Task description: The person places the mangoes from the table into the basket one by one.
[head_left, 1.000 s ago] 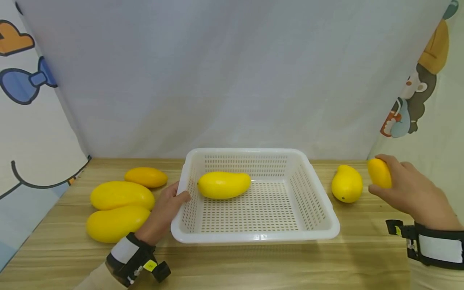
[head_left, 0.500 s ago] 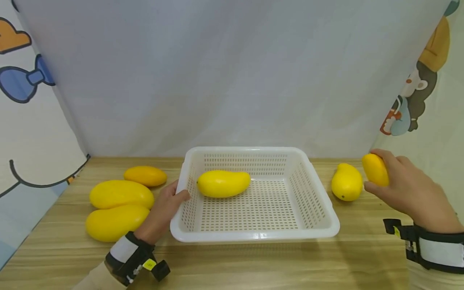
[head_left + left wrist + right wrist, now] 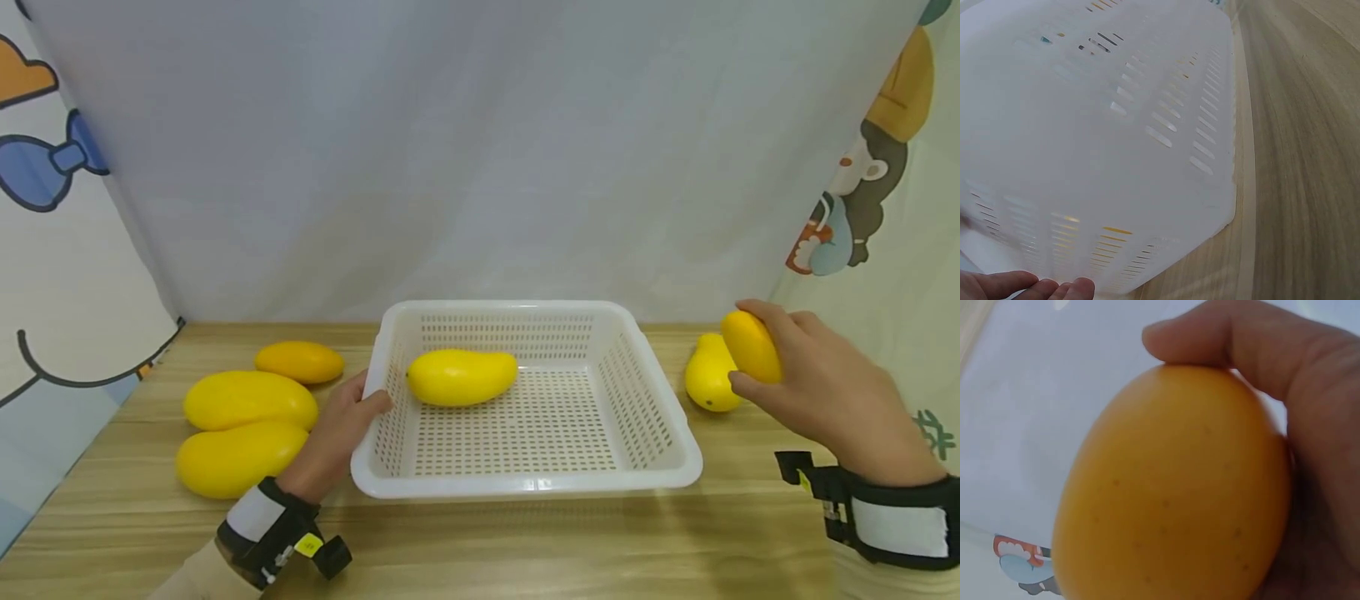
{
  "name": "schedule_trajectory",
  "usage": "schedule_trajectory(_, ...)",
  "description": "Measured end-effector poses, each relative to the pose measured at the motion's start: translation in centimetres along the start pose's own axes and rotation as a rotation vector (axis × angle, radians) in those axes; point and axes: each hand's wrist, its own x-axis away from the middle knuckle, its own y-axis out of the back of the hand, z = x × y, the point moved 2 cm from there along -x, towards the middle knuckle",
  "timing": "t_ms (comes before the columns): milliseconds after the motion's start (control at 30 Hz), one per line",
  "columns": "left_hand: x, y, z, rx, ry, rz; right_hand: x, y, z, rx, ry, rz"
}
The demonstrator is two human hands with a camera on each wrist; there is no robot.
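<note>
A white plastic basket with slotted walls stands on the wooden table, and one yellow mango lies inside at its left. My left hand grips the basket's left rim, thumb over the top; in the left wrist view its fingertips show against the outer wall. Raised at the right, my right hand holds an orange-yellow mango between thumb and fingers. The right wrist view shows this mango close up, with small dark specks. Behind it, partly covered, a yellow mango rests on the table.
Left of the basket lie two large yellow mangoes side by side and a smaller orange-yellow mango behind them. A pale curtain hangs along the table's back edge, with printed cloths at both sides.
My right hand has moved left with the orange-yellow mango, which now overlaps the yellow mango on the table in the head view. The left hand and basket stay put.
</note>
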Motion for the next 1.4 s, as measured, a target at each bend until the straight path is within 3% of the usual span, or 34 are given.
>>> schedule_trajectory(900, -0.1, 0.0, 0.2, 0.015, -0.009, 0.003, 0.1, -1.2, 6.0, 0.056, 0.180, -0.077)
schedule_trajectory(1400, 0.1, 0.0, 0.0, -0.007, 0.000, -0.004, 0.1, -2.2, 7.5, 0.041, 0.251, -0.081)
